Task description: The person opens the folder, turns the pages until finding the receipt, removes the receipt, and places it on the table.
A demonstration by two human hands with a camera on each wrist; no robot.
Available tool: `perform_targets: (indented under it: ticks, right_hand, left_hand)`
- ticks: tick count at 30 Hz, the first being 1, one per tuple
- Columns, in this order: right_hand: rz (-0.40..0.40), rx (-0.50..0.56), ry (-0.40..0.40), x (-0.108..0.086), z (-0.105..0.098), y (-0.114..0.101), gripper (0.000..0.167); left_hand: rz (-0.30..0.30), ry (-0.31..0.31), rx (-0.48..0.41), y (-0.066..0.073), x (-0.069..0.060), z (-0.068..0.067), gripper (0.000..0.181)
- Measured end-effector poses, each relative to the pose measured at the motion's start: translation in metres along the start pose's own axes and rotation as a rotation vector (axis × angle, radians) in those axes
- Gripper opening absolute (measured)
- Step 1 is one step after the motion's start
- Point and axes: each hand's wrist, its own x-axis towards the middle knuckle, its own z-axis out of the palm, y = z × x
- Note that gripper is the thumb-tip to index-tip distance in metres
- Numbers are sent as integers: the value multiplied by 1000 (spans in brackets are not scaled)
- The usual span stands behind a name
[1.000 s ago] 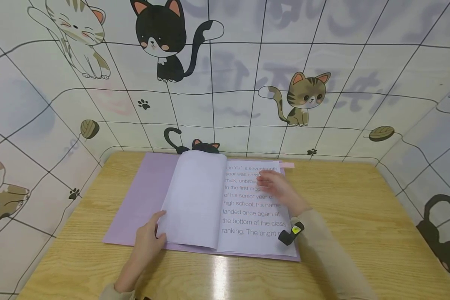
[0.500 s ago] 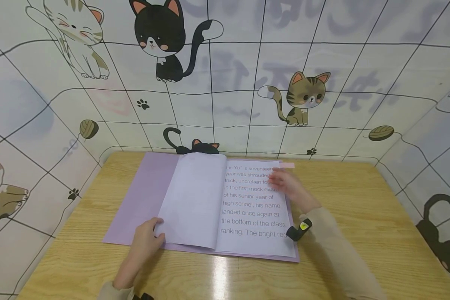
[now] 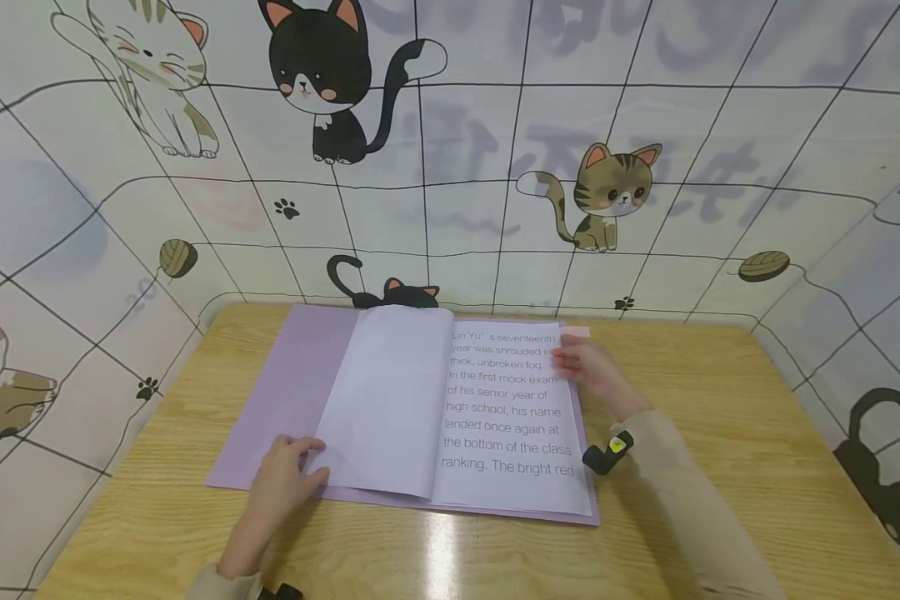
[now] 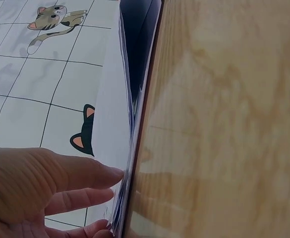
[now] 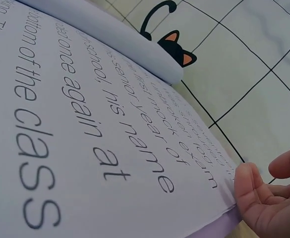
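Note:
A book with a purple cover lies spread on the wooden table. Its left page is blank and bulges near the spine; large English text fills the right page. My left hand rests at the lower outer corner of the left page. Its thumb lies straight along the page edge in the left wrist view. At the upper right edge of the printed page is my right hand. In the right wrist view its fingertips touch the page edge, thumb held apart.
A pink tab sticks out from the book's top right. Behind the table rises a white grid-patterned backdrop with cartoon cats. A dark wrist device sits at the right sleeve.
My right hand has slid rightward across the printed page to its outer edge, uncovering text. My left hand has shifted slightly left and down. The left page's top has settled slightly lower.

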Motion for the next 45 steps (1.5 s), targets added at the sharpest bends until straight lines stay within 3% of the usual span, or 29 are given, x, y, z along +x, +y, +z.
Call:
perform_targets:
  ticks: [19, 36, 45]
  right_hand:
    - [51, -136, 75, 25, -5, -2, 52]
    - [84, -191, 109, 31, -6, -10, 57]
    - [74, -272, 117, 37, -8, -11, 52]
  left_hand:
    - [21, 21, -53, -1, 0, 1, 31]
    - [3, 14, -49, -5, 3, 4, 30]
    - [-12, 0, -56, -3, 3, 3, 30]
